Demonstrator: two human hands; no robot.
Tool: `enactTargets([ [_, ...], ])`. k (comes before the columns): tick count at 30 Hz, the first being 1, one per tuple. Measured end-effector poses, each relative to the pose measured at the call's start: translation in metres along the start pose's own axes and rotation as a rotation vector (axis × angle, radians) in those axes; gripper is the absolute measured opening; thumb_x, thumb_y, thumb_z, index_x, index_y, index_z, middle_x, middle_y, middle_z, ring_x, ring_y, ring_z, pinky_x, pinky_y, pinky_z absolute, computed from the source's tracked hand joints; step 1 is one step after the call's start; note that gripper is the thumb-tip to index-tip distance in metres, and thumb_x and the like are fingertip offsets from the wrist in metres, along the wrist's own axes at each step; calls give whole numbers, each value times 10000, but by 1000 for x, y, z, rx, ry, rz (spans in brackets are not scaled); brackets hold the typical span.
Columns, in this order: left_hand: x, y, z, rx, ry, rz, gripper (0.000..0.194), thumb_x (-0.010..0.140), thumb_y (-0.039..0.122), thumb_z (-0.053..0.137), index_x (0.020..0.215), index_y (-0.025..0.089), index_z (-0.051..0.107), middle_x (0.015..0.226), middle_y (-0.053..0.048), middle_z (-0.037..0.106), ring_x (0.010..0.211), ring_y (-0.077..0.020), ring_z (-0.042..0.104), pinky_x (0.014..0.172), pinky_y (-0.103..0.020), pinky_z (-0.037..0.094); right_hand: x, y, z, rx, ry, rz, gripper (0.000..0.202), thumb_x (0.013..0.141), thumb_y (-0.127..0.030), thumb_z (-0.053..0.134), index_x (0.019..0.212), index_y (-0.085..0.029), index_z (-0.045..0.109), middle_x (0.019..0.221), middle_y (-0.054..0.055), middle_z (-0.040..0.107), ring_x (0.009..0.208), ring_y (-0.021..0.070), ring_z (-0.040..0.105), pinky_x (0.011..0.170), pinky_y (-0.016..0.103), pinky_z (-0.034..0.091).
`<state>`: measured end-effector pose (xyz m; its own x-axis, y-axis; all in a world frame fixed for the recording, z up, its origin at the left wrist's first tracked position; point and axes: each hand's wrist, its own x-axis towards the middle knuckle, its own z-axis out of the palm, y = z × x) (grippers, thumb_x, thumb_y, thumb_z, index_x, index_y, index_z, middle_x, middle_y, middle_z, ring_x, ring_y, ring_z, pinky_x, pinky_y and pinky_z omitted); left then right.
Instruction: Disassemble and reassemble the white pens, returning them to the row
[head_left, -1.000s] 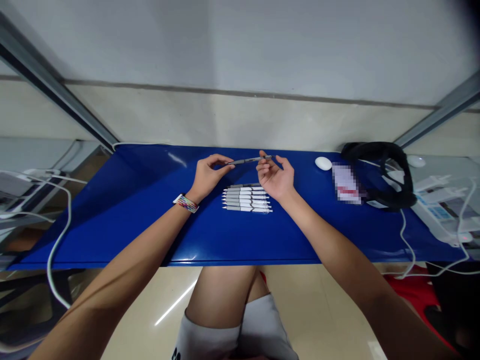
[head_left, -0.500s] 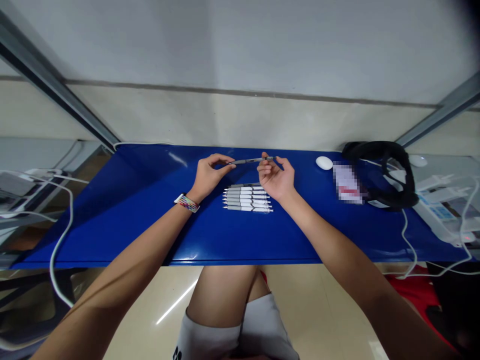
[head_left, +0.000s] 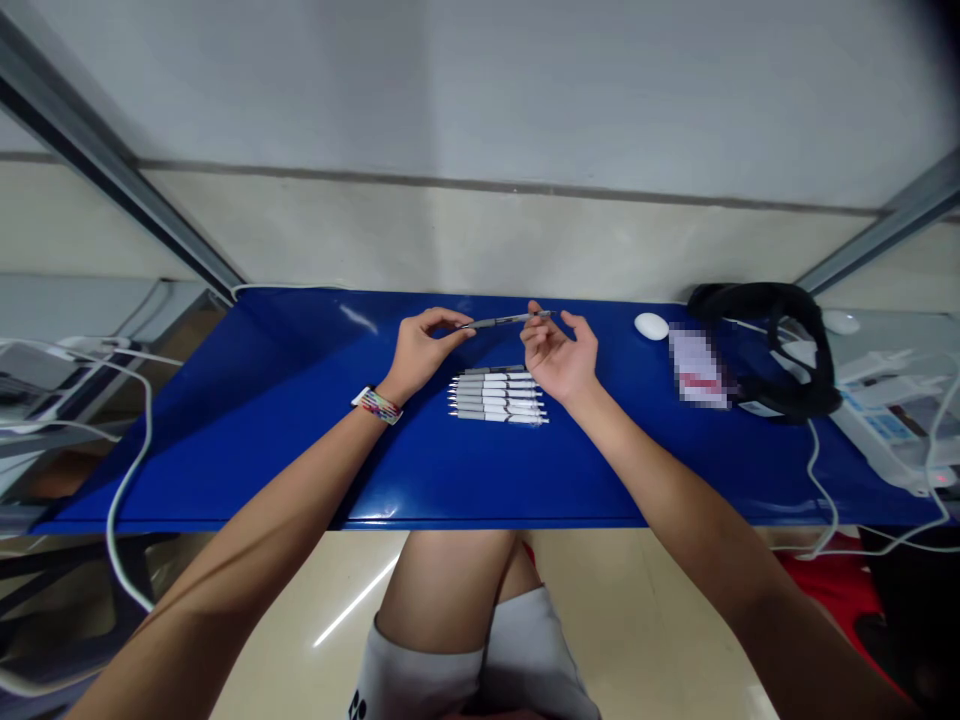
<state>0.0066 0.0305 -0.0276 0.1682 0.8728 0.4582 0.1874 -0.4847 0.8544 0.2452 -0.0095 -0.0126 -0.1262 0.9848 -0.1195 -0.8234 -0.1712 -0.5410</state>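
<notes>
My left hand [head_left: 427,350] pinches the tip end of a grey pen [head_left: 501,321] between thumb and fingers. The pen is held nearly level above the blue table. At its other end, my right hand [head_left: 561,358] is turned palm up, its fingers partly curled about the pen. The right thumb stands apart from the pen's end. Just below the hands, several white-and-grey pens [head_left: 499,397] lie side by side in a row, tips to the left. One darker pen at the row's far edge is partly hidden by my right hand.
The blue table [head_left: 285,430] reaches back to the wall. On its right are a white oval object [head_left: 651,326], a blurred-out paper [head_left: 699,368] and a black headband-like device [head_left: 802,350]. White cables [head_left: 127,480] hang at both sides. A white device [head_left: 892,420] stands far right.
My right thumb has moved a little away from the pen's end, and the right fingers have loosened slightly. The left hand keeps its pinch. The whole view has shifted slightly.
</notes>
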Motion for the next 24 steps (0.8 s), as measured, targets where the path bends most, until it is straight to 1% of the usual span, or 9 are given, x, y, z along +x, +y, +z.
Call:
enactTargets([
  [5, 0, 0, 0, -13, 1, 7, 225, 826, 377, 891, 966, 206, 850, 988, -81, 828, 938, -236, 746, 928, -397, 581, 3, 1, -3, -71, -4, 3, 163, 905, -283, 683, 1032, -192, 731, 751, 6, 630, 643, 120, 556, 573, 216, 553],
  [8, 0, 0, 0, -8, -2, 5, 223, 823, 375, 894, 962, 206, 851, 980, -80, 827, 928, -235, 740, 925, -401, 582, 5, 2, -5, -171, -5, -43, 182, 930, -348, 691, 1035, -206, 734, 775, 15, 633, 676, 136, 565, 598, 239, 560],
  [11, 0, 0, 0, -9, -12, 6, 225, 822, 376, 896, 964, 207, 851, 982, -81, 829, 931, -236, 740, 932, -406, 582, 8, 2, -9, -246, -42, -90, 201, 952, -401, 688, 1018, -217, 735, 760, 19, 619, 677, 147, 558, 599, 257, 560],
  [14, 0, 1, 0, -8, -1, -2, 228, 822, 375, 896, 965, 204, 848, 990, -82, 829, 927, -234, 743, 922, -402, 584, 10, 1, -11, -320, -91, -125, 328, 985, -520, 656, 1082, -218, 742, 805, 39, 652, 721, 162, 593, 630, 281, 579],
  [15, 0, 2, 0, -6, 7, -6, 227, 822, 375, 895, 961, 203, 847, 990, -82, 828, 924, -233, 744, 917, -401, 585, 11, 1, -12, -340, -95, -128, 347, 993, -535, 649, 1097, -217, 742, 819, 42, 658, 732, 161, 599, 638, 278, 581],
  [16, 0, 2, 0, -5, 11, -9, 224, 822, 373, 894, 959, 202, 846, 990, -81, 828, 922, -232, 745, 915, -400, 585, 12, 0, -12, -348, -92, -124, 334, 1000, -522, 650, 1096, -215, 741, 821, 39, 656, 730, 154, 596, 637, 266, 577],
  [20, -1, 3, 0, -9, -4, 3, 215, 827, 365, 893, 961, 203, 849, 980, -78, 828, 924, -230, 745, 927, -396, 577, 11, 0, -9, -294, -64, -97, 180, 1025, -369, 630, 1034, -218, 728, 779, 11, 619, 676, 124, 556, 599, 215, 552],
  [24, 0, 1, -1, -24, 5, -2, 207, 827, 364, 891, 951, 204, 849, 978, -75, 829, 915, -227, 747, 905, -384, 578, 9, 1, -8, -231, -75, -67, 224, 1018, -386, 608, 1109, -218, 726, 852, 30, 675, 727, 141, 597, 629, 251, 581],
])
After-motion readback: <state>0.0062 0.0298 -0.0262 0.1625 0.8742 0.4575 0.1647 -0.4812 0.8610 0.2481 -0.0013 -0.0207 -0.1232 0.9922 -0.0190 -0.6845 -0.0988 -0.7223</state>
